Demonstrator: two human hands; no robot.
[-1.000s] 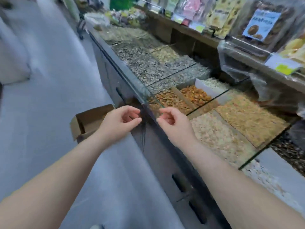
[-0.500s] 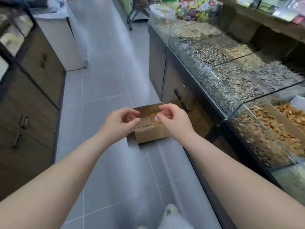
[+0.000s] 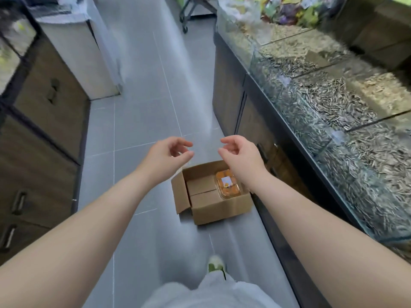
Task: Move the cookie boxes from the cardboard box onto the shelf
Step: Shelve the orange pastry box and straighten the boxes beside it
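Below the fingers, on the grey tiled floor (image 3: 138, 112), sits the open cardboard box (image 3: 220, 211), with its left flap folded outward. One cookie box (image 3: 228, 185) lies inside it, a clear plastic tub of orange cookies with a small white label on the lid, tucked against the box's right wall just under the right wrist. The rest of the carton's inside shows only its own bare bottom flaps. The left hand (image 3: 164, 156) and right hand (image 3: 242, 156) hover above the far edge of the carton, a little apart from each other. Both sets of fingers, left (image 3: 184, 144) and right (image 3: 226, 142), are loosely curled with thumbs near the fingertips, holding nothing and touching nothing. The right forearm crosses over the carton's far right corner. To the right of the right fingers runs a long row of glass-fronted bins (image 3: 295, 121) heaped with striped sunflower seeds (image 3: 329, 101) and paler seeds (blurred, hard to tell which kind), set on a dark cabinet (image 3: 226, 85) that the carton stands just beside. To the left of the left fingers, well apart across the aisle, are wood-fronted drawers (image 3: 49, 96) with dark handles and a white unit (image 3: 89, 63). Nearer than the fingers, a pale trouser leg (image 3: 211, 292) and a light shoe (image 3: 215, 264) show on the floor.
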